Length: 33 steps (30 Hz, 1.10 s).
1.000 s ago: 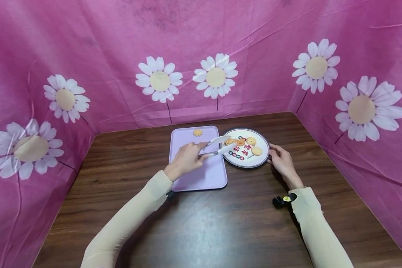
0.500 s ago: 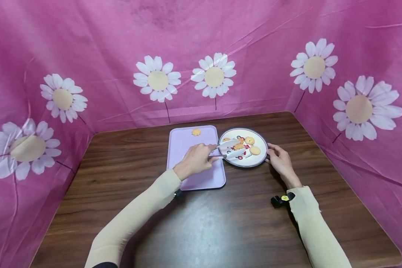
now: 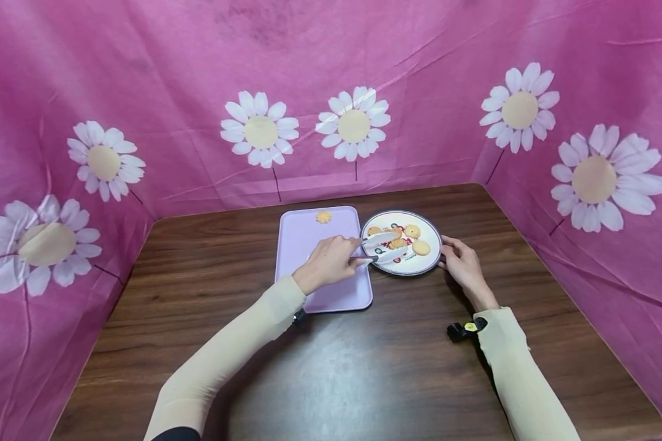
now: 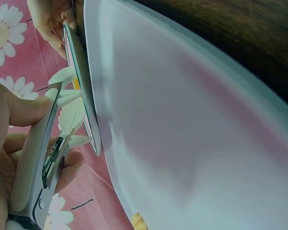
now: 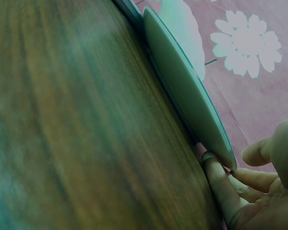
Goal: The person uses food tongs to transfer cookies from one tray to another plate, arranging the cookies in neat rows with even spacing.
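My left hand grips a pair of tongs with pale, wide tips. In the head view the tips spread over the white round plate, either side of a swirled cookie. I cannot tell whether they touch it. Also on the plate lie a plain round cookie, a ring-shaped cookie and others partly covered by the tongs. At the plate's right rim my right hand holds the edge, one digit low against its underside in the right wrist view.
A lilac tray lies under my left hand, right beside the plate, with one flower-shaped cookie near its far edge. The brown wooden table stretches in front. Pink cloth with daisies hangs around its back and sides.
My left hand has moved right, carrying the tongs from the plate's left edge to farther over its middle. The right hand stays at the rim.
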Each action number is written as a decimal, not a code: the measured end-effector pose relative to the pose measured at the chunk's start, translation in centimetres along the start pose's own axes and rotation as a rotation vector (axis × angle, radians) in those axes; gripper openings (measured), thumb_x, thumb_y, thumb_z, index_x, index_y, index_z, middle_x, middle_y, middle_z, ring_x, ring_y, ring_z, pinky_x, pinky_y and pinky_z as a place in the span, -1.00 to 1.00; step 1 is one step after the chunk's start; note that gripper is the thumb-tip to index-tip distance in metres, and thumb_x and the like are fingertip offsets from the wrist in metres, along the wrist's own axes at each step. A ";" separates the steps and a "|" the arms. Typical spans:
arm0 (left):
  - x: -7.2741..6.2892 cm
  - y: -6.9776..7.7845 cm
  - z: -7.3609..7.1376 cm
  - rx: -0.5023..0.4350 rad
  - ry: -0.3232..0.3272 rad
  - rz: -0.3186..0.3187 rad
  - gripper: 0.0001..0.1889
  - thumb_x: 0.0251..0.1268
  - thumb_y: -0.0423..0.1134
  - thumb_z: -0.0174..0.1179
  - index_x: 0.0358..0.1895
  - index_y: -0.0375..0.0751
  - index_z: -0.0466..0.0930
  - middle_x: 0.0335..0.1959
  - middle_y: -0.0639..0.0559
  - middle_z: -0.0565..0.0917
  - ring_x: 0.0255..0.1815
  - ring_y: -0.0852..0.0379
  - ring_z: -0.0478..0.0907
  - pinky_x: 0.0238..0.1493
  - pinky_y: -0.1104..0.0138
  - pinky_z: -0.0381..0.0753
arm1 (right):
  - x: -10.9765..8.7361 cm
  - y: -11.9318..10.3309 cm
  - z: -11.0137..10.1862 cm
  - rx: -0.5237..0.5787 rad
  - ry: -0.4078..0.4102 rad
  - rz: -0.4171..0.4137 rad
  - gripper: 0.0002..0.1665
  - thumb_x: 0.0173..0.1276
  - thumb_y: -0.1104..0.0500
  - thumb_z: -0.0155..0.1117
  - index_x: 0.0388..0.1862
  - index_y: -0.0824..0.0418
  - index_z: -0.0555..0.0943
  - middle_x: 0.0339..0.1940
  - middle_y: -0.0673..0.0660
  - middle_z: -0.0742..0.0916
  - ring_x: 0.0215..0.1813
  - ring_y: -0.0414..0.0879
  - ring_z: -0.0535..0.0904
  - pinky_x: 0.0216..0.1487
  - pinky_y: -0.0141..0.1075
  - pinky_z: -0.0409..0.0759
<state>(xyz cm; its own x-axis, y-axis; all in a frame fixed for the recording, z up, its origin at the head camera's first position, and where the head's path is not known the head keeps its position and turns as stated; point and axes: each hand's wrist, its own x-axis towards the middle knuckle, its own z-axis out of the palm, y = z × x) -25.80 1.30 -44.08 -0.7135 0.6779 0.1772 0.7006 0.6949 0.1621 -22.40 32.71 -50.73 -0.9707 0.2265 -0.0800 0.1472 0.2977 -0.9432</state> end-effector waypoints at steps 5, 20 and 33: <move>0.0 0.1 0.1 -0.004 -0.001 -0.002 -0.76 0.39 -0.09 0.36 -0.08 -0.19 0.71 -0.55 0.09 0.56 -0.51 0.14 0.48 -0.49 0.25 0.55 | 0.0 0.0 0.0 -0.005 -0.009 0.008 -0.40 0.70 0.12 -0.10 0.60 0.34 0.30 0.35 0.48 0.56 -0.19 -0.56 0.55 -0.10 -0.63 0.63; 0.2 0.6 0.3 0.002 -0.013 -0.006 -0.76 0.38 -0.09 0.37 -0.10 -0.19 0.70 -0.58 0.12 0.52 -0.52 0.16 0.46 -0.51 0.27 0.50 | -0.2 0.0 0.0 0.013 -0.007 -0.009 -0.41 0.69 0.16 -0.10 0.59 0.36 0.31 0.35 0.50 0.57 -0.19 -0.57 0.55 -0.08 -0.63 0.63; 0.0 0.6 0.4 0.001 0.012 0.004 -0.66 0.40 -0.07 0.35 0.06 -0.22 0.70 -0.52 0.09 0.60 -0.49 0.14 0.49 -0.46 0.21 0.59 | -0.2 0.1 -0.1 0.001 -0.004 0.000 -0.41 0.70 0.15 -0.10 0.59 0.35 0.32 0.35 0.49 0.57 -0.18 -0.56 0.54 -0.09 -0.63 0.62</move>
<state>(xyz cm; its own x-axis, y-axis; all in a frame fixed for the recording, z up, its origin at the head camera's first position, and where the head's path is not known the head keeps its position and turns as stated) -25.38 1.75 -44.38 -0.7104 0.6779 0.1894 0.7035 0.6924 0.1603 -22.19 32.83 -50.75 -0.9715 0.2227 -0.0810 0.1466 0.2964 -0.9438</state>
